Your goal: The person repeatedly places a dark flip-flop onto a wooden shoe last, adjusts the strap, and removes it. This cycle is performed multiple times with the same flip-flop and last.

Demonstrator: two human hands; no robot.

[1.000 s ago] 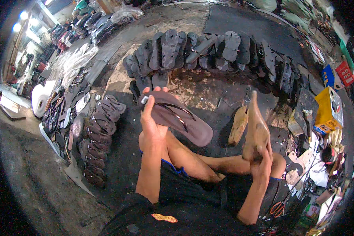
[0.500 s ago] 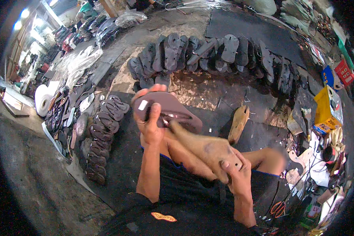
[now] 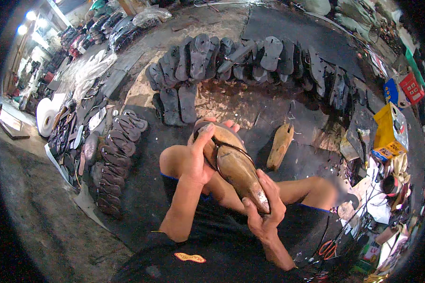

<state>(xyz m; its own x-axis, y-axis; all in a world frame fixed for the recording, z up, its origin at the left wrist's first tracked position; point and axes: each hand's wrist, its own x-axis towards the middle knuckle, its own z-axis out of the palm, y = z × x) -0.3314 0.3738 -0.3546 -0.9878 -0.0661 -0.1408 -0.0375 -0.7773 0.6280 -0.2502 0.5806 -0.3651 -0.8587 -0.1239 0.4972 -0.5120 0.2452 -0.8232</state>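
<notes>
A worn wooden shoe last (image 3: 236, 170) lies across my lap between both hands, with a dark flip-flop (image 3: 200, 125) fitted on its far end. The dark strap runs over the top of the last in a V, and most of the sole is hidden beneath. My left hand (image 3: 200, 158) is closed round the far end, thumb on top and fingertips showing at the far side. At the near, heel end my right hand (image 3: 267, 205) grips the last from both sides. A second wooden last (image 3: 281, 147) lies on the floor ahead.
Dark soles (image 3: 198, 59) stand in a long curved row ahead. Finished-looking flip-flops (image 3: 115, 158) line up at my left. On the right are a yellow box (image 3: 391, 132), scraps and orange-handled scissors (image 3: 327, 250). A white roll (image 3: 46, 118) stands far left.
The last has gone into the flip-flop under its strap; before, only its tip was at the strap. Both hands have turned the pair over and drawn together over my lap.
</notes>
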